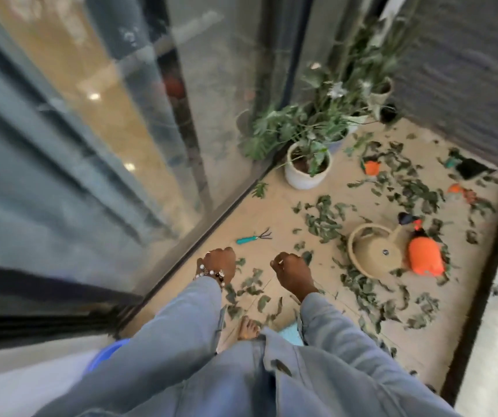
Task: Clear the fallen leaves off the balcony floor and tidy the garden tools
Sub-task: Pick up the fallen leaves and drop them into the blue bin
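Head view: both hands, left (219,264) and right (291,271), are curled into fists holding nothing; scoop leaves (326,219) into the basket (371,251).

Both arms wore long, loose grey-blue sleeves (326,323) reaching to the wrists. A bracelet (211,273) of white and dark beads circled the left wrist, lower centre of the frame. Matching grey-blue trousers (241,383) filled the bottom; one bare foot (249,328) showed below the hands.

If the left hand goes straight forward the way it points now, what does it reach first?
Probably the small teal-handled hand rake, lying on the balcony floor just ahead of the left hand. Depth is unclear: the hand may be well above the floor.
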The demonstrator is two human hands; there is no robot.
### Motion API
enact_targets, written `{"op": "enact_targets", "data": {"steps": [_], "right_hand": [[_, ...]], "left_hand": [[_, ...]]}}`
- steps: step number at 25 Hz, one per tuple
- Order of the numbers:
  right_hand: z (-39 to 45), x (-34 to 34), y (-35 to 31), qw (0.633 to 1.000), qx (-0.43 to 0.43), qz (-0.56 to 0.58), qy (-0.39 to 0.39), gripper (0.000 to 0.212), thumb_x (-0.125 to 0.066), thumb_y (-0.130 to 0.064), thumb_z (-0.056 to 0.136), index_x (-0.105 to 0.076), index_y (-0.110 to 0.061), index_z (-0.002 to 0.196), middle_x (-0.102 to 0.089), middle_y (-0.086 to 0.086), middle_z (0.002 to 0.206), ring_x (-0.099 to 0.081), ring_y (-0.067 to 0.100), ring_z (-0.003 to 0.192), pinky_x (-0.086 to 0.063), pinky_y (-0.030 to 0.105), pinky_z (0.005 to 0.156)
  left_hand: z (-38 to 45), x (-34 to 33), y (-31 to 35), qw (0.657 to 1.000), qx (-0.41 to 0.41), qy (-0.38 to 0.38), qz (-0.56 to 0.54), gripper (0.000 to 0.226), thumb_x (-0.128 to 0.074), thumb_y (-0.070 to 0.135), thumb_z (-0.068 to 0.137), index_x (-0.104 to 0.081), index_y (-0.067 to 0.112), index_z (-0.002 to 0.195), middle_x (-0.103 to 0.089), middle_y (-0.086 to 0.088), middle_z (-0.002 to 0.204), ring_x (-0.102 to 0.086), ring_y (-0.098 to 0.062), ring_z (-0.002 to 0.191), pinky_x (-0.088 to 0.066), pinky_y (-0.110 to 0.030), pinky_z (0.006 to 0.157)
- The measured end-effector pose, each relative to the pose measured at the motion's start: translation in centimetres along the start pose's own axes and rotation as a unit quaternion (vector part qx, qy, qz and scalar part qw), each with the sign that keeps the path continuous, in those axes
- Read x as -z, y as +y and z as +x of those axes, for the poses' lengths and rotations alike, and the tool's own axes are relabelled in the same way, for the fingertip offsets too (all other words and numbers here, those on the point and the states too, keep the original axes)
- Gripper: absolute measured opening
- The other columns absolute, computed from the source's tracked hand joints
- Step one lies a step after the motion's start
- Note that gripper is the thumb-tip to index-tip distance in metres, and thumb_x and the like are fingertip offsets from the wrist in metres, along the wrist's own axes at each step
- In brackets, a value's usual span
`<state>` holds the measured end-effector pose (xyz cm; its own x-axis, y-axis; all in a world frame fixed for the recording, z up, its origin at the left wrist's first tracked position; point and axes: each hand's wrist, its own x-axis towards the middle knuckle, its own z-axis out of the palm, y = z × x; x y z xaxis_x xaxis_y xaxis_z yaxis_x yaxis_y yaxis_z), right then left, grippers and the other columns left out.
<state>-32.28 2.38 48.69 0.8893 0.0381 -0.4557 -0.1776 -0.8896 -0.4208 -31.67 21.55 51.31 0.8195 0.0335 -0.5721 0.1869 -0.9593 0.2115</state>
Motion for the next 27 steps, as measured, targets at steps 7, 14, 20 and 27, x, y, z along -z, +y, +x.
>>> {"op": "enact_targets", "data": {"steps": [7,14,20,27], "right_hand": [[3.8,5.4,5.3,0.985,-0.120,0.085,0.088,0.029,-0.049,-0.038,0.095,-0.064,-0.015,0.106,-0.065,0.012,0.110,-0.057,0.034,0.107,-0.048,0.040,0.083],[9.6,10.0,9.9,0.963,-0.192,0.129,0.138,0.034,-0.048,-0.040,0.096,-0.063,-0.015,0.113,-0.064,0.014,0.113,-0.055,0.034,0.111,-0.047,0.038,0.083],[16.3,17.6,12.3,0.944,-0.238,0.137,0.184,0.035,-0.048,-0.036,0.095,-0.060,-0.009,0.113,-0.064,0.018,0.109,-0.058,0.037,0.105,-0.047,0.039,0.081],[21.0,23.5,15.8,0.898,-0.309,0.209,0.233,0.037,-0.049,-0.038,0.095,-0.057,-0.013,0.121,-0.062,0.012,0.116,-0.055,0.033,0.113,-0.045,0.037,0.084]], "left_hand": [[7.3,2.6,9.5,0.991,-0.128,0.008,0.033,0.031,-0.050,0.025,0.094,-0.056,0.022,0.124,-0.062,-0.010,0.121,-0.058,-0.031,0.113,-0.046,-0.039,0.096],[16.3,5.7,18.1,0.973,-0.202,-0.021,0.110,0.033,-0.050,0.024,0.095,-0.054,0.022,0.128,-0.059,-0.008,0.127,-0.055,-0.029,0.117,-0.042,-0.035,0.096],[24.3,10.6,26.8,0.949,-0.274,-0.032,0.152,0.032,-0.048,0.029,0.097,-0.053,0.023,0.128,-0.057,-0.008,0.129,-0.052,-0.031,0.120,-0.042,-0.042,0.099],[31.1,13.9,35.9,0.928,-0.323,-0.066,0.176,0.031,-0.049,0.025,0.095,-0.056,0.018,0.125,-0.061,-0.012,0.123,-0.058,-0.033,0.113,-0.047,-0.044,0.096]]}}
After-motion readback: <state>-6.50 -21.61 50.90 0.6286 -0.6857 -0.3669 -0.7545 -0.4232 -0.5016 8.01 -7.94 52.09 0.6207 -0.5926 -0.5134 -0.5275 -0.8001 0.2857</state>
